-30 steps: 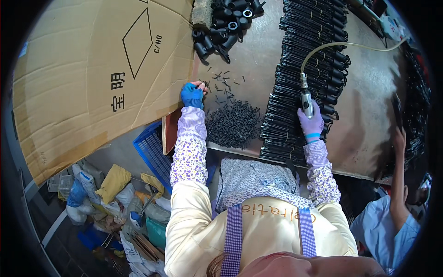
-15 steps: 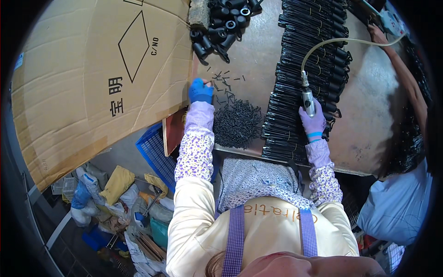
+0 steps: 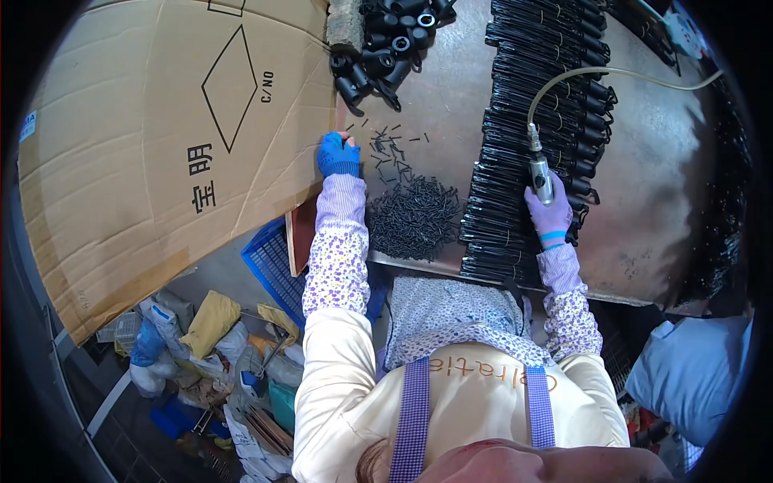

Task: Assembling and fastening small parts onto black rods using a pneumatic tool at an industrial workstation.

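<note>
My left hand (image 3: 339,154), in a blue glove with bare fingertips, is at the table's left edge beside the cardboard. Its fingers are curled together; what they hold, if anything, is too small to make out. A pile of small dark screw-like pins (image 3: 414,217) lies to its right, with loose ones scattered beyond. My right hand (image 3: 549,211), in a purple glove, grips a silver air tool (image 3: 541,179) fitted with a clear hose (image 3: 580,72). That hand rests over a long row of black thin-rodded frames (image 3: 515,161) with handles at their right ends.
A large cardboard box (image 3: 161,105) covers the left side. Black cylindrical handles (image 3: 394,48) are heaped at the back beside a rough block (image 3: 345,28). Below the table stand a blue crate (image 3: 270,262) and several bags (image 3: 213,322). A light-blue cloth form (image 3: 688,370) is at the right.
My left hand has shifted slightly left, off the pins toward the cardboard. My right hand stays on the air tool, nearly still. Another person's arm at the right has left the view.
</note>
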Available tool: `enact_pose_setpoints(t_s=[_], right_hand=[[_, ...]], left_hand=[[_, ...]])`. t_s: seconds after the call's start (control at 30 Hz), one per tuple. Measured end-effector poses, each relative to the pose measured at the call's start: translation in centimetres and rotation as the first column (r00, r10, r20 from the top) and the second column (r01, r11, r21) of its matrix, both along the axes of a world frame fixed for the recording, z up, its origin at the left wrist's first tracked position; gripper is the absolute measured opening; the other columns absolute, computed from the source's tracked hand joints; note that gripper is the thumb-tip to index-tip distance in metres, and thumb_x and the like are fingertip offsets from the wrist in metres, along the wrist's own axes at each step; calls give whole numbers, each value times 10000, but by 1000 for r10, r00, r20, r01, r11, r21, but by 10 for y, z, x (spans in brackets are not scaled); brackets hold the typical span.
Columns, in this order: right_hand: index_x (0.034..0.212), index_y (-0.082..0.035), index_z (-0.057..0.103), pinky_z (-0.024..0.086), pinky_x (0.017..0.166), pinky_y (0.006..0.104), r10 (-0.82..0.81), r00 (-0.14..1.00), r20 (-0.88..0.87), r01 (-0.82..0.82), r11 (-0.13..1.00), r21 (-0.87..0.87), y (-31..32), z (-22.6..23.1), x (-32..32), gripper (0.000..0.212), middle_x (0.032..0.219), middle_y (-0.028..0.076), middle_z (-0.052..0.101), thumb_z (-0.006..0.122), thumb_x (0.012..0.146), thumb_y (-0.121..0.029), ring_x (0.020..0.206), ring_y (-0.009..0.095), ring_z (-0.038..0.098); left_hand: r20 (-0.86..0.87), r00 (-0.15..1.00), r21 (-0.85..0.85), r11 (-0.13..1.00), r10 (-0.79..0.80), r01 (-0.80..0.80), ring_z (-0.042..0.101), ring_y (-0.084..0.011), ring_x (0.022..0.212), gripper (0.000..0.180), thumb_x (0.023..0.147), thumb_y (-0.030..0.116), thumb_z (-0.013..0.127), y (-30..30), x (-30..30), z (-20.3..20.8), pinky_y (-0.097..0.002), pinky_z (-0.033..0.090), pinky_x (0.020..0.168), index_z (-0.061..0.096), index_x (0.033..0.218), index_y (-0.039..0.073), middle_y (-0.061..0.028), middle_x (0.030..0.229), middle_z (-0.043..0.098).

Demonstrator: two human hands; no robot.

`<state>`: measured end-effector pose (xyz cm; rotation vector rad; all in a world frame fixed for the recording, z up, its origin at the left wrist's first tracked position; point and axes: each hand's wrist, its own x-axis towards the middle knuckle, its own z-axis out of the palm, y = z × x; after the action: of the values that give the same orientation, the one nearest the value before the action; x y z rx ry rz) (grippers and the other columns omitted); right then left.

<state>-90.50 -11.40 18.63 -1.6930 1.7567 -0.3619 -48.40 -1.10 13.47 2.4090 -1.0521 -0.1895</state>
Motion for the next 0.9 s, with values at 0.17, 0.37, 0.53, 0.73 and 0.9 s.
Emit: enact_pose_setpoints(t_s=[0.17,0.37,0.53,0.73,0.9], right_hand=[[1290,-120,553,504,840,324,-1,1000,12,0,1000,8,2,2,1,572,1123,102,665,743,761,-226,943,252,653],[1278,-130,562,508,838,324,12,1000,3,-12,1000,-20,3,-2,1,559,1133,84,667,738,758,-241,949,258,658],[1267,-139,571,512,842,327,12,1000,-15,-12,1000,-4,3,3,3,549,1151,67,664,734,755,-256,965,265,659],[1270,-141,569,513,848,331,3,1000,-5,-2,1000,14,5,4,2,550,1160,68,660,733,757,-255,978,266,657],[1274,-144,567,514,847,330,8,1000,-12,-8,1000,16,5,4,4,554,1160,66,660,732,758,-261,977,265,657]], left_hand=[[228,967,94,991,-113,94,620,-293,693,162,752,113,690,-23,4,-4,-374,515,705,694,899,47,-120,796,666],[104,986,200,974,-128,105,630,-285,756,188,745,107,707,-34,5,8,-368,519,739,688,925,55,-116,866,657],[-55,993,7,994,-108,109,633,-277,769,165,745,114,712,-42,8,2,-358,515,738,688,899,59,-100,873,656],[-34,969,-15,970,-244,243,635,-268,767,125,757,125,713,-39,11,-7,-356,518,736,694,868,71,-89,876,660],[-4,956,10,955,-295,295,634,-271,763,111,767,151,712,-32,17,-11,-361,521,725,698,856,86,-81,891,663]])
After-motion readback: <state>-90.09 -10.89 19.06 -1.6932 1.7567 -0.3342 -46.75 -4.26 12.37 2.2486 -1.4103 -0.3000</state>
